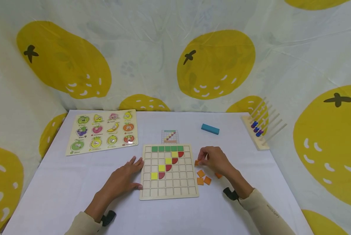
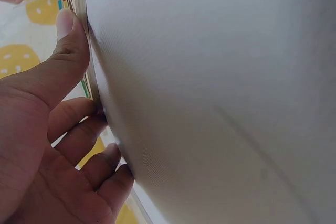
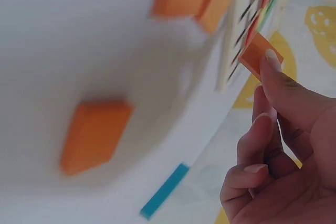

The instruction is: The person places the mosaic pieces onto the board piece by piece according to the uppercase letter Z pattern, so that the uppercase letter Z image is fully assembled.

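Observation:
A wooden grid board [image 1: 182,183] lies at the middle of the table. Green tiles [image 1: 167,148] line its top row, and yellow squares [image 1: 161,167] with red quarter-round tiles [image 1: 168,167] step down diagonally to the left. My left hand [image 1: 121,179] rests at the board's left edge, thumb and fingers spread and touching its side. Just beyond the right edge, my right hand [image 1: 218,160] pinches an orange square tile [image 3: 255,53] between thumb and fingertips. Several loose orange tiles [image 1: 200,181] lie below that hand, one partly hidden by the wrist.
Behind the board lies a small pattern card [image 1: 170,137]. A fruit puzzle board [image 1: 105,142] occupies the back left. Toward the back right are a blue block [image 1: 210,129] and a wooden peg stand [image 1: 259,142] with blue and purple pieces. Fruit-print cloth [image 1: 152,65] hangs around the table.

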Motion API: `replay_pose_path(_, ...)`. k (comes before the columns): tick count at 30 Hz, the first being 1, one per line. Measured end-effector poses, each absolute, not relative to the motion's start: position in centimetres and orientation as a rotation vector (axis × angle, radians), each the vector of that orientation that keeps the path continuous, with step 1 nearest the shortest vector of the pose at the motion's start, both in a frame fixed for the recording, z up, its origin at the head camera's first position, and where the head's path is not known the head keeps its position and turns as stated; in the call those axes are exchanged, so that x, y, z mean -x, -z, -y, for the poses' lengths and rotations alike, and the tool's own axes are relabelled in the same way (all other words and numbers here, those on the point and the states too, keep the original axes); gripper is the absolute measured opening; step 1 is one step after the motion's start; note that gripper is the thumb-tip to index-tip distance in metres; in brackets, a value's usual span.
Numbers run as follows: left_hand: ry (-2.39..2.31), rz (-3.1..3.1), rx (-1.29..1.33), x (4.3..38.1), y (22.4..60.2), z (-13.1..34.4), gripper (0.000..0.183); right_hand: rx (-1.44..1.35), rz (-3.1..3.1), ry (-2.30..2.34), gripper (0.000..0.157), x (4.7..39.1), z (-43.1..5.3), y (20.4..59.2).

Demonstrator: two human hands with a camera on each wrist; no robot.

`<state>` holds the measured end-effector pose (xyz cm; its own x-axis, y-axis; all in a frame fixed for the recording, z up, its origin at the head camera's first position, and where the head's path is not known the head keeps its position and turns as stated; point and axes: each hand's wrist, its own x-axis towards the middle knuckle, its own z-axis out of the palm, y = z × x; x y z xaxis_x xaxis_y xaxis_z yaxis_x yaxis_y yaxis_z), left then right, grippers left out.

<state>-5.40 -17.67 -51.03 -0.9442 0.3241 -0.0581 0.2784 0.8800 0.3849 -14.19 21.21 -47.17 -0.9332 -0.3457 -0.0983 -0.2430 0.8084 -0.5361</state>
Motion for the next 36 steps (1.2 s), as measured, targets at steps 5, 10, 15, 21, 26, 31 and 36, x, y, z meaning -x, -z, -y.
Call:
replay_pose_path(5,-0.579,-2.928,-0.475,5.4,51.0,17.6,0.104,0.461,-2.766,0.845,0.021,13.3,-19.1,46.4)
replay_pose_path(10,-0.605,-2.916,-0.47,5.4,51.1,17.6,0.104,0.465,-2.725,0.882,0.021,12.4,-16.8,46.1)
replay_pose_path(15,-0.595,-2.915,-0.471,5.5,51.2,17.7,0.105,0.57,-2.709,0.889,0.022,11.8,-14.5,46.5)
replay_pose_path(21,-0.577,-2.917,-0.473,5.5,51.2,17.8,0.106,0.697,-2.68,0.889,0.022,10.9,-11.5,47.0)
replay_pose_path(26,-0.573,-2.912,-0.486,5.6,51.1,17.7,0.105,0.693,-2.635,0.876,0.022,10.2,-9.2,47.7)
replay_pose_path(31,-0.588,-2.908,-0.484,5.7,51.1,17.7,0.105,0.656,-2.622,0.831,0.023,9.7,-7.3,48.4)
replay_pose_path(36,-0.6,-2.899,-0.473,5.7,51.3,17.8,0.105,0.679,-2.663,0.777,0.024,9.5,-6.1,48.9)
